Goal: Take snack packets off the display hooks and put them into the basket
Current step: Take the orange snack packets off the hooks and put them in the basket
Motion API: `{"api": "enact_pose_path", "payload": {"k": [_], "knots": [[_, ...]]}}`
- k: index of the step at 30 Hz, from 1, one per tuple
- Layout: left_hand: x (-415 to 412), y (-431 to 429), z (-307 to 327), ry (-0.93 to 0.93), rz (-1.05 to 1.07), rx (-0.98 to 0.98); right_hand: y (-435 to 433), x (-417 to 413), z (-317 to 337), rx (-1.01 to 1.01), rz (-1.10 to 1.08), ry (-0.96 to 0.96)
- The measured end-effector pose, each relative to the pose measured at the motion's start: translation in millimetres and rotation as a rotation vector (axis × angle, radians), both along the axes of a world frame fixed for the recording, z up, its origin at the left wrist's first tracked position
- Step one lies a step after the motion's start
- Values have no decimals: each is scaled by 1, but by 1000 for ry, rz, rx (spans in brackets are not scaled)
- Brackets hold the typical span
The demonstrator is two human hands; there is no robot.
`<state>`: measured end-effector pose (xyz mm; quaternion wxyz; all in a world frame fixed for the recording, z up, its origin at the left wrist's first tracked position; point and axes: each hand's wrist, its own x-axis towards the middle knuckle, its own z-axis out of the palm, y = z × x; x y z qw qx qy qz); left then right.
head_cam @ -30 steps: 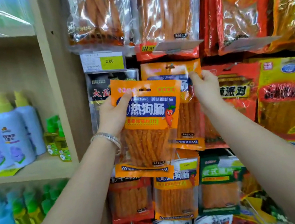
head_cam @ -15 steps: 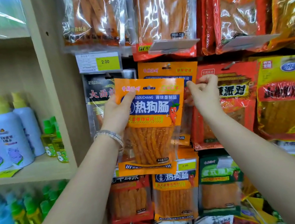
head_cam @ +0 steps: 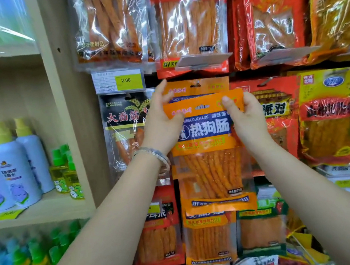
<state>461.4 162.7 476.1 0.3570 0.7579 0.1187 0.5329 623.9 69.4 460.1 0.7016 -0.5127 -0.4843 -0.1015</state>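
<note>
The left grip (head_cam: 159, 123) and right grip (head_cam: 247, 119) are both grasping one orange snack packet (head_cam: 206, 128) by its top corners. The left thumb is pressing on the packet's front, and the blurred left fingers are reaching up behind it. The right thumb is lying on the orange header while the right fingers are curling round the back. The packet is hanging upright in the air just in front of the display. Its clear window is showing a bundle of long orange-red sticks (head_cam: 214, 171). A pale bracelet (head_cam: 152, 155) is sitting on the left wrist.

Directly behind it, a matching orange packet (head_cam: 199, 86) is hanging on its hook, mostly covered by the held one. Whether a second packet is lying flat behind the held one, I cannot tell.

A black packet (head_cam: 124, 121) is hanging to the left, partly hidden by the left grip, under a yellow price tag (head_cam: 127, 80) reading 2.00. A red packet (head_cam: 276, 106) and a yellow packet (head_cam: 330, 113) are hanging to the right. More packets of sticks are filling the row above and the row below (head_cam: 207, 238).

On the wooden shelf (head_cam: 46, 207) at the left, white-and-blue bottles (head_cam: 12, 165) with yellow caps are standing beside small green-capped bottles (head_cam: 64, 174) of yellow liquid.
</note>
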Motion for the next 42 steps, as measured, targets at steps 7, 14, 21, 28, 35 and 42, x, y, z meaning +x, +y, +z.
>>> {"api": "enact_pose_path", "payload": {"k": [7,14,21,28,35,42], "knots": [[6,-11,24,86,85,305,4,5,29,58,-121,-28],[3,-8,20,57,45,169,19,10,45,-5,-195,-32],[4,-3,20,56,45,166,24,16,46,-46,-231,8],[10,7,19,27,73,209,32,15,55,-64,-277,-14],[19,16,-12,134,117,191,44,25,39,-136,-358,-26],[34,24,-66,416,223,352,36,23,-5,-15,-523,-269]]}}
